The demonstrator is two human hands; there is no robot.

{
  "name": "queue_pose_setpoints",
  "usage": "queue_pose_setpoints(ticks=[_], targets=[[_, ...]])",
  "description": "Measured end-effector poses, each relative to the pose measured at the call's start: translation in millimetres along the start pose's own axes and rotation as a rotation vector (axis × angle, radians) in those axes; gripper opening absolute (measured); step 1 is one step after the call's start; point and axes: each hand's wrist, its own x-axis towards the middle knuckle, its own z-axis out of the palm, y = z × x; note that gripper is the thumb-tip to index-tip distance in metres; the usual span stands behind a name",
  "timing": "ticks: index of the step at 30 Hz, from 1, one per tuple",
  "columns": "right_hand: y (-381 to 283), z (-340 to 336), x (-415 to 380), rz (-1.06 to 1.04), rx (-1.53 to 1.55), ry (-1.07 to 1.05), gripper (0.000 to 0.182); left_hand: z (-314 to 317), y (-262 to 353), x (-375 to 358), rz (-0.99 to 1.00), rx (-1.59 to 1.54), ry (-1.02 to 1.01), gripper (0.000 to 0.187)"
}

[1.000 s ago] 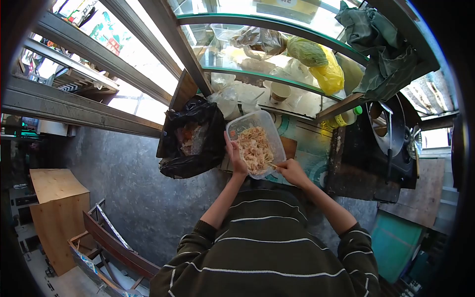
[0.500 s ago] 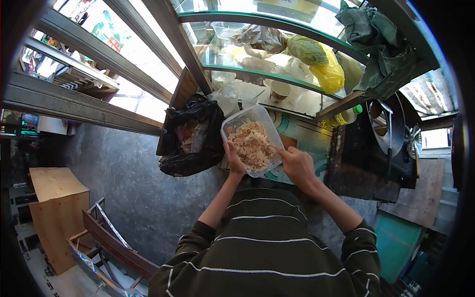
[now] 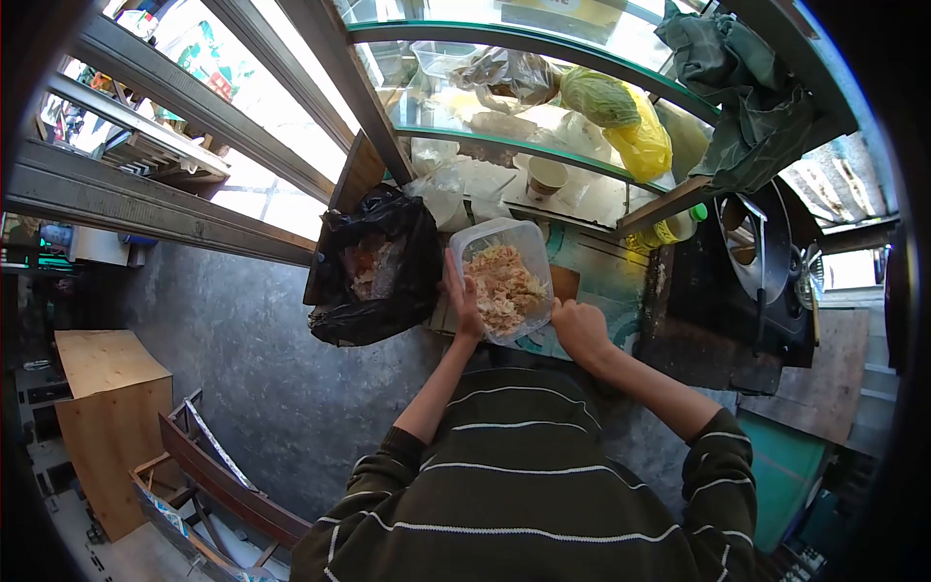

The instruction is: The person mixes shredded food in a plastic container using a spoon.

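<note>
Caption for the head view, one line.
Left hand steadies a clear plastic tub of shredded food; right hand at its side, black bag nearby.

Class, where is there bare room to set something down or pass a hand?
A patch of green patterned tabletop lies between the plastic container and the stove, beyond the right hand. Grey floor shows between the black plastic bag and wooden box. Crowded: the glass cabinet, with bags and a paper cup.
</note>
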Motion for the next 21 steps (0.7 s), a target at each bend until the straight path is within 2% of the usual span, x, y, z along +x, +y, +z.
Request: queue_pose_setpoints(ticks=[2, 5, 15, 17, 18, 20, 21], targets=[[1, 15, 6, -0.019, 0.021, -0.168, 0.015, -2, 1, 4, -0.031, -0.006, -0.03, 0.067], [17, 5, 21, -0.021, 0.11, -0.293, 0.014, -3, -1, 4, -0.091, -0.02, -0.085, 0.068], [35, 14, 48, -0.116, 0.302, -0.3, 0.021, -29, -38, 5, -0.241, -0.133, -0.077, 0.062], [36, 20, 51, -0.116, 0.302, -0.35, 0.022, -10, -15, 7, -0.131, -0.106, -0.05, 0.061], [33, 21, 51, -0.118, 0.302, -0.349, 0.022, -14, -22, 8, -0.129, -0.105, -0.05, 0.061], [25, 25, 47, -0.084, 0.333, -0.314, 0.02, -29, -48, 9, -0.051, 0.19, -0.004, 0.073], [25, 28, 46, -0.082, 0.335, -0.316, 0.02, -30, -51, 8, -0.054, 0.191, -0.005, 0.073]])
